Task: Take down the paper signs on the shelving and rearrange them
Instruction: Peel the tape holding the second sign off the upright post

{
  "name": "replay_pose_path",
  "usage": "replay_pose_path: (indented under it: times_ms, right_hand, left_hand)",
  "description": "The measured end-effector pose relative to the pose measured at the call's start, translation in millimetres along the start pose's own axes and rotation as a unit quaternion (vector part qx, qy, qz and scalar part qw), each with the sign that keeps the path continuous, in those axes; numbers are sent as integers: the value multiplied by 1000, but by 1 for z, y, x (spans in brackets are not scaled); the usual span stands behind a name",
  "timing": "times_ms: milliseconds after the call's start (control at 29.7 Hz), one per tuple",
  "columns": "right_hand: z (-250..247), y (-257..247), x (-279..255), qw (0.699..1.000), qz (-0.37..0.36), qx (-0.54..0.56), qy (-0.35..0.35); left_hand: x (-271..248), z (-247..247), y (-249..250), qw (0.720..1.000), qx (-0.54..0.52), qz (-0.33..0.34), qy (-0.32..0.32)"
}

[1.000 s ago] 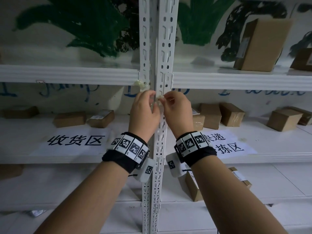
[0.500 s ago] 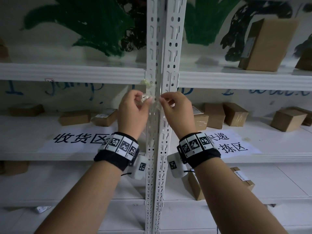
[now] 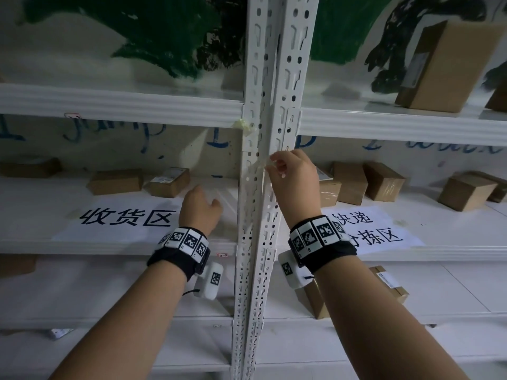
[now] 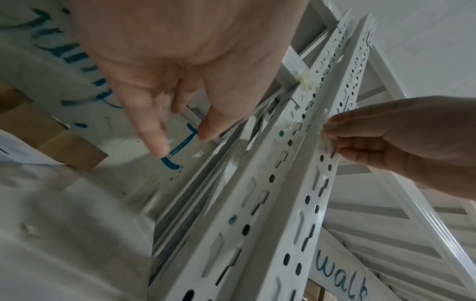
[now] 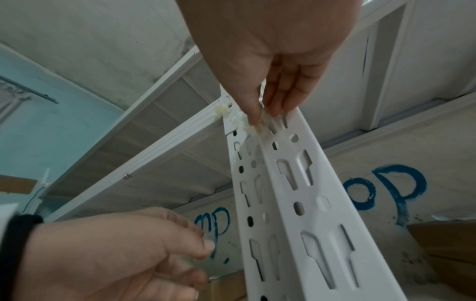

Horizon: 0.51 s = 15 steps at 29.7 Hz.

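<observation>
White paper signs lie flat on the middle shelf: the left sign (image 3: pixel 120 219) reads 收货区, the right sign (image 3: pixel 375 229) is partly hidden by the wrist. Thin sheets, likely light, floppy, easy to tear; best lifted by an edge or corner. The right hand (image 3: pixel 295 174) pinches a yellowish scrap of old tape residue (image 5: pixel 253 125) on the white perforated steel upright (image 3: pixel 260 215). The left hand (image 3: pixel 200 208) hangs lower, over the left shelf, fingers loose; wrist views hint at a clear film at its fingertips, unsure. Cardboard boxes (image 3: pixel 384 185) behind.
</observation>
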State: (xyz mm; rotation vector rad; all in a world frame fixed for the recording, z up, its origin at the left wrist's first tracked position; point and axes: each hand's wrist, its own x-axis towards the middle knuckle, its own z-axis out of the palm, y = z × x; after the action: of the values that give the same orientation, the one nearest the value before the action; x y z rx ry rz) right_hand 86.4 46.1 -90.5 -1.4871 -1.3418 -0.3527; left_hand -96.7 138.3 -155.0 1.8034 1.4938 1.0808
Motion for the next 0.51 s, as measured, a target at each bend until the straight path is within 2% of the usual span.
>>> replay_pose_path:
  times_ms: [101,202,337,405,506]
  right_hand:
    - [3,4,0,1000,3,20,21]
    - [5,5,-3,999,-14,8,37]
    - [5,8,-2,999,-23,-6,32]
    - [4,10,-1,999,-20,-8,31]
    - [2,12,-3,998,-51,-2,32]
  left_hand:
    - [-3,6,3,1000,-4,6,-14]
    - [-12,11,22,993,-51,104,22]
    - [-24,11,63,961,-79,259,59]
    - [-22,12,79,950,-83,295,58]
    - [-16,16,89,944,-89,312,55]
